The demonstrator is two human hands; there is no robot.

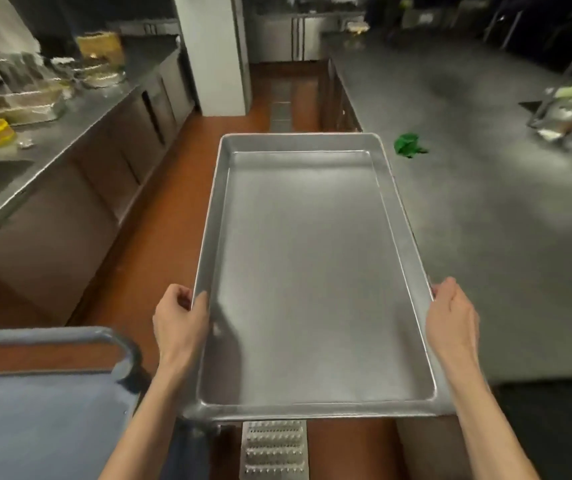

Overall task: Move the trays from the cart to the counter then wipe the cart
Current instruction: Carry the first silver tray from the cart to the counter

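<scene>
While the steel counter (468,209) on the person's right fills most of that side, the empty metal sheet tray (308,271) is carried level in the air, its right long edge overlapping the counter's near corner and the rest hanging over the red floor (180,188). The tray looks rigid and fairly light for its span, with a smooth, probably slippery surface; its raised rim along the long sides is the sensible place to hold, as gripping it there on both sides keeps it from tipping. The blue cart (45,403) sits at lower left, just beside the left forearm. A green cloth (407,144) lies on the counter beyond the tray. The left hand (182,323) curls over the left rim, thumb inside the tray. The right hand (452,318) wraps the right rim likewise, its fingers closed on the edge.
</scene>
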